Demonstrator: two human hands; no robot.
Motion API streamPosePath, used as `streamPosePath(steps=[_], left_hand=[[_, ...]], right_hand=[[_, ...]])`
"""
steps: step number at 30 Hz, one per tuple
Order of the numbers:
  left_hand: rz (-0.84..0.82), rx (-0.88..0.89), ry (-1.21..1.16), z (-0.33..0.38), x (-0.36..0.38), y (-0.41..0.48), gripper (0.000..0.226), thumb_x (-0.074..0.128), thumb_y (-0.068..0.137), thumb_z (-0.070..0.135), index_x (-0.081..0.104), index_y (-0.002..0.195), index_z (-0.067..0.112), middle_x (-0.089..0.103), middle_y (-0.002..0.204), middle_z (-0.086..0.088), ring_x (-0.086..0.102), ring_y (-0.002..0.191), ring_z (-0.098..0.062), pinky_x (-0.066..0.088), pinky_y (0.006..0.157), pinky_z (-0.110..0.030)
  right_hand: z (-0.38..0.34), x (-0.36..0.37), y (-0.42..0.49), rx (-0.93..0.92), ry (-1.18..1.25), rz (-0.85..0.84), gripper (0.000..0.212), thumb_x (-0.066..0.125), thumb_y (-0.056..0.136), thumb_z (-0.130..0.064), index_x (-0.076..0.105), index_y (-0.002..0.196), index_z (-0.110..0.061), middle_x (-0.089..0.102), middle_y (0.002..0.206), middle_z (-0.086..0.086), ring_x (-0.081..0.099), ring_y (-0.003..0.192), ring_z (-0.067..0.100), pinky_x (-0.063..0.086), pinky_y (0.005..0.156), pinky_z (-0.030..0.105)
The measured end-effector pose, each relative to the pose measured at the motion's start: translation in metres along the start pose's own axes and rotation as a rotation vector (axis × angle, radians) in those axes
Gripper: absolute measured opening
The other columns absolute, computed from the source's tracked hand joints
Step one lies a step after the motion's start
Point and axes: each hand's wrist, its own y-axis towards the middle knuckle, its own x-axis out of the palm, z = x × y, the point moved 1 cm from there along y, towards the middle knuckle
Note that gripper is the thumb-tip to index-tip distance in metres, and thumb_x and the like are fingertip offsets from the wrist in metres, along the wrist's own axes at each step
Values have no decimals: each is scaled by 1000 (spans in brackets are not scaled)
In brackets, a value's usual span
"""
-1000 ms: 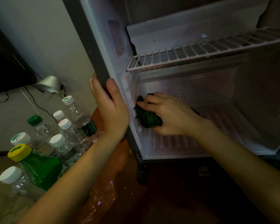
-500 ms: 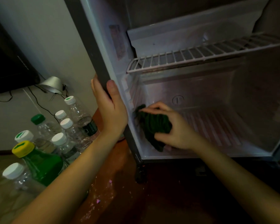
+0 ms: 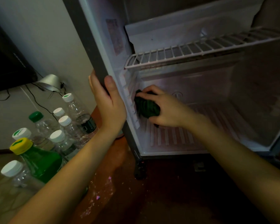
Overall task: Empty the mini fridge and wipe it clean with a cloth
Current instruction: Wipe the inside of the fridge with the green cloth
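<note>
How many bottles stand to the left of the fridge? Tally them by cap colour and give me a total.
White-capped bottles: 6 (two caps carry a green mark)
Green-capped bottle: 1
Yellow-capped bottle: 1
Total: 8

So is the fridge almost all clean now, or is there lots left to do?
Emptying looks done: the fridge holds nothing, and the bottles stand outside it. Wiping is under way: the right hand presses the green cloth against the lower left wall, while the left hand grips the fridge's edge. The wire shelf and the rest probably still need wiping.
</note>
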Motion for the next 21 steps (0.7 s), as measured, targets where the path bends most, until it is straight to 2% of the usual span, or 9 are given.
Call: streamPosePath(steps=[2, 5, 7, 12, 16, 19, 21], left_hand=[[1, -5, 6, -1, 0, 0, 50, 30, 98, 34, 38, 133, -1, 51, 122, -21, 52, 115, -29, 42, 99, -50], [0, -12, 2, -2, 0, 0, 52, 30, 98, 33, 37, 133, -3, 51, 123, -22, 52, 117, -30, 41, 99, -50], [-4, -19, -7, -1, 0, 0, 52, 30, 98, 33, 37, 133, -4, 51, 123, -22, 52, 116, -30, 42, 99, -48], [-5, -19, -13, -2, 0, 1, 51, 29, 98, 32, 36, 134, -3, 50, 125, -21, 51, 117, -26, 42, 101, -39], [-4, -13, -18, -2, 1, 1, 50, 30, 98, 33, 36, 133, -1, 50, 124, -19, 52, 117, -25, 42, 101, -40], [3, 4, -12, -2, 1, 0, 43, 30, 98, 31, 37, 131, 5, 50, 123, -14, 51, 115, -19, 42, 100, -30], [8, 13, -10, -2, 1, 0, 40, 30, 98, 30, 37, 129, 7, 50, 121, -12, 51, 113, -16, 40, 98, -24]], right_hand=[[0, 4, 1, -51, -76, 33, 78, 58, 68, -41, 39, 142, -25, 37, 138, -3, 49, 116, 28, 51, 86, 46], [1, 8, 4, -34, 22, 114, 77, 61, 63, -41, 37, 134, -26, 45, 132, -2, 50, 114, 25, 50, 83, 49], [0, 6, 4, 8, 82, 136, 77, 68, 64, -34, 35, 133, -27, 50, 128, 0, 51, 112, 22, 50, 83, 48], [3, 10, 1, -10, 127, 133, 85, 70, 66, -28, 33, 142, -25, 45, 138, -1, 45, 124, 20, 44, 98, 46], [-2, 8, -2, 3, 181, 147, 79, 71, 66, -25, 38, 137, -24, 51, 131, -3, 48, 118, 18, 46, 95, 41], [-5, 7, 2, 32, 161, 147, 76, 69, 65, -28, 44, 137, -24, 51, 134, -3, 47, 120, 18, 42, 99, 35], [-4, 6, 5, 66, 203, 133, 73, 73, 68, -21, 48, 137, -21, 46, 141, -3, 43, 126, 16, 34, 105, 28]])
